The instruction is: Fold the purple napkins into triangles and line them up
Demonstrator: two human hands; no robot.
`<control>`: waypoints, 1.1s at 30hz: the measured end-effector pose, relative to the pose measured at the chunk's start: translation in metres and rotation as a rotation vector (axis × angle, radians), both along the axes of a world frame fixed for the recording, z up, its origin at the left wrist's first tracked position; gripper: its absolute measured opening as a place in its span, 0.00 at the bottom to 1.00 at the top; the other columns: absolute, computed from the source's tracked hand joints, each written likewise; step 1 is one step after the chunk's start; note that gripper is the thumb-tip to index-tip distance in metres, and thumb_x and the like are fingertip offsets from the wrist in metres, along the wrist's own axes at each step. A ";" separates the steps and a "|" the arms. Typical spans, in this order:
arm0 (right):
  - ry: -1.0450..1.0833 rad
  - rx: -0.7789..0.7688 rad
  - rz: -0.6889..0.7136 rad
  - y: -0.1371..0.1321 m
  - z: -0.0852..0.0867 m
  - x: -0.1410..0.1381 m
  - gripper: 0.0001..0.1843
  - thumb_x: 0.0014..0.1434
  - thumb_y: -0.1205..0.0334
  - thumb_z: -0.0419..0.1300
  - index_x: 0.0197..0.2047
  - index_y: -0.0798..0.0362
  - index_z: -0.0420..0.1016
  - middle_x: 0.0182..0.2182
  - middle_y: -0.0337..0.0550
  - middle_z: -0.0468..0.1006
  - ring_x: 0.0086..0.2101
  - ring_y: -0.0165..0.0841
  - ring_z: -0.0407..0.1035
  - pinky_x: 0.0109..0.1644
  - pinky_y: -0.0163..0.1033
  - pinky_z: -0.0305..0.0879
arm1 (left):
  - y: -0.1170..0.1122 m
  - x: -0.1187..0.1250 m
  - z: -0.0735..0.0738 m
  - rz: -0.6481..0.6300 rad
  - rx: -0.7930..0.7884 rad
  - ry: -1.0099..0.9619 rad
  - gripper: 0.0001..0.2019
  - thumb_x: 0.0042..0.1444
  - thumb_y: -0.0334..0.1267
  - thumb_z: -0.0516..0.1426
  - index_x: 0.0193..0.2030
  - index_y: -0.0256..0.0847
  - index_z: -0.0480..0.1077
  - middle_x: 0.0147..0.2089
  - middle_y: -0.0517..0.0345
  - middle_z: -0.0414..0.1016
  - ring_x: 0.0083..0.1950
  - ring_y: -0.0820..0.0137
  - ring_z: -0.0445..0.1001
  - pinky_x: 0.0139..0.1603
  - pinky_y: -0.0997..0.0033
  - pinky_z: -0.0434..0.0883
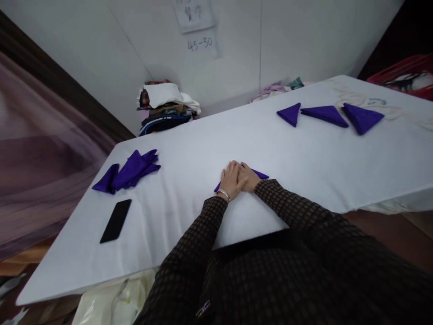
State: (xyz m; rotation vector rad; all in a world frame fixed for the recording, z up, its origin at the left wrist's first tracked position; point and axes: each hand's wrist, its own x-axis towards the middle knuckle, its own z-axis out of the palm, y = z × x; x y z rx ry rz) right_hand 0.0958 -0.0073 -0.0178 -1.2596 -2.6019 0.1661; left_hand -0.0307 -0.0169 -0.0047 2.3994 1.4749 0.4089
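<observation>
Both hands are flat and side by side at the desk's (304, 158) near middle. The left hand (231, 180) and right hand (249, 178) have fingers spread, palms down on a purple napkin (260, 174), touching it without gripping. The napkin's corners poke out at either side. A loose purple napkin pile (130, 170) is at 10 o'clock, well apart. A black phone (116, 220) is at 8 o'clock. Three folded purple triangles (325, 115) lie in a row at 2 o'clock. A clothes stack (165, 108) is at 11 o'clock past the desk edge.
</observation>
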 end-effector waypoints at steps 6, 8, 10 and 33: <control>0.103 -0.057 -0.046 0.005 -0.001 0.001 0.34 0.65 0.56 0.49 0.70 0.61 0.49 0.68 0.59 0.50 0.67 0.48 0.42 0.67 0.53 0.42 | 0.006 -0.005 -0.015 0.083 -0.018 -0.089 0.32 0.65 0.49 0.45 0.72 0.42 0.42 0.74 0.47 0.42 0.74 0.62 0.41 0.71 0.52 0.47; 0.139 -0.104 -0.094 0.007 -0.002 0.001 0.35 0.66 0.55 0.47 0.70 0.65 0.46 0.69 0.61 0.47 0.67 0.47 0.40 0.68 0.51 0.43 | 0.006 -0.004 -0.014 0.100 -0.031 -0.082 0.33 0.65 0.49 0.45 0.72 0.40 0.41 0.74 0.46 0.41 0.74 0.62 0.40 0.71 0.52 0.46; 0.157 -0.128 -0.123 0.008 -0.003 0.003 0.35 0.67 0.54 0.46 0.71 0.65 0.45 0.69 0.60 0.46 0.67 0.47 0.40 0.68 0.50 0.44 | 0.005 -0.002 -0.012 0.103 -0.048 -0.052 0.34 0.65 0.50 0.43 0.72 0.37 0.40 0.74 0.44 0.40 0.74 0.62 0.39 0.71 0.53 0.45; 0.304 -0.203 -0.194 -0.023 -0.012 0.132 0.39 0.58 0.43 0.59 0.68 0.50 0.58 0.65 0.50 0.61 0.64 0.46 0.52 0.68 0.56 0.44 | -0.002 0.010 -0.002 0.060 -0.032 0.346 0.47 0.56 0.68 0.40 0.71 0.30 0.45 0.74 0.42 0.39 0.74 0.54 0.39 0.71 0.49 0.43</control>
